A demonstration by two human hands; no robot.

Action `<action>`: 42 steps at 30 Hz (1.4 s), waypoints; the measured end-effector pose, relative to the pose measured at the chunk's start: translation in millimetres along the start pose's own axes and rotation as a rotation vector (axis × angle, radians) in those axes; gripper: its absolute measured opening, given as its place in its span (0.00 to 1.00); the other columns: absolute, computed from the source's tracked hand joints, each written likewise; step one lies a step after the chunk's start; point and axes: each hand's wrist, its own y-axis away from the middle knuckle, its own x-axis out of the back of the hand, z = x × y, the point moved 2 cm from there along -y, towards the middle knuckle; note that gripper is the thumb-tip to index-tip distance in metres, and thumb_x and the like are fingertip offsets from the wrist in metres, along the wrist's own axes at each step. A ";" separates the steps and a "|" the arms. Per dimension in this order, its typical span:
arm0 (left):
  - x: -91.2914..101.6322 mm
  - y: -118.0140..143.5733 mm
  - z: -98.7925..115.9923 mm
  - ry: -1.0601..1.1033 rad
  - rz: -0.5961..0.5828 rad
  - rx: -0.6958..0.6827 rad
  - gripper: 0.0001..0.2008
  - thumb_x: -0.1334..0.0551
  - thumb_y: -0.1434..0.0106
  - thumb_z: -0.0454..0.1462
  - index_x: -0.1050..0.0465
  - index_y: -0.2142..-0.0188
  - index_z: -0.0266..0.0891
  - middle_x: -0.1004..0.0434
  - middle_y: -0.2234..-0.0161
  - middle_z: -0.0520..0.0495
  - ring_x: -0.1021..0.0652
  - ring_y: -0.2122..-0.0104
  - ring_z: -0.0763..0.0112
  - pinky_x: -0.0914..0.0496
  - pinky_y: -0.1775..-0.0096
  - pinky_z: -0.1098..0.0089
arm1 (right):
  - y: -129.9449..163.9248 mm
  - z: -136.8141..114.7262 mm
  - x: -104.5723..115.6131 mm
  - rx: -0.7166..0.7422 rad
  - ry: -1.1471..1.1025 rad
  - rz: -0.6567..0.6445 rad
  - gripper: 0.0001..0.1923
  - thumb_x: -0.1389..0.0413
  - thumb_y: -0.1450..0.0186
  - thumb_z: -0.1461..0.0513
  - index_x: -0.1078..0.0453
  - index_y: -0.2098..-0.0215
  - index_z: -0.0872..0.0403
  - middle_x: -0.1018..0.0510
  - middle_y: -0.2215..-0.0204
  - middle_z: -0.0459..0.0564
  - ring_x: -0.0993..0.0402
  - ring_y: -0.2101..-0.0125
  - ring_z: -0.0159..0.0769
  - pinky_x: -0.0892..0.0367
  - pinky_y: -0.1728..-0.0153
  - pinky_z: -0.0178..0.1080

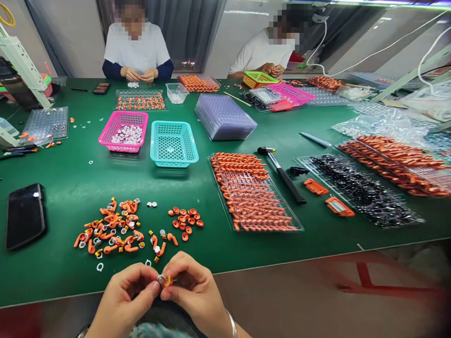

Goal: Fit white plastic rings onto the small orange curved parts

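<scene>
Looking down at a big green tabletop [81, 183] that pretty much fills the room, with grey curtains and a pale wall behind it. Across that tabletop two people in white shirts sit working with their own hands. On it, toward the far side, there's a stack of clear trays [225, 117], and closer in a tray of orange parts [253, 192] with a black-handled hammer [282, 173] just beside it. A teal basket [173, 143] and a pink basket [124, 131] sit side by side mid-tabletop, and a black phone [25, 215] lies off at the left. Near the front edge is a loose pile of orange pieces [112, 225]. Just off that edge, the left hand [121, 298] and right hand [193, 288] are pressed close, fingertips pinching a small orange piece with a silver ring [164, 280] between them.
</scene>
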 end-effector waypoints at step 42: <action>5.6 11.4 31.8 -0.730 0.165 -0.567 0.05 0.40 0.36 0.31 0.29 0.67 0.42 0.25 0.74 0.54 0.24 0.75 0.74 0.29 0.72 0.76 | -1.1 -16.4 -13.2 -0.012 0.318 -0.092 0.11 0.45 0.37 0.57 0.36 0.74 0.54 0.33 0.74 0.45 0.35 0.74 0.31 0.39 0.73 0.33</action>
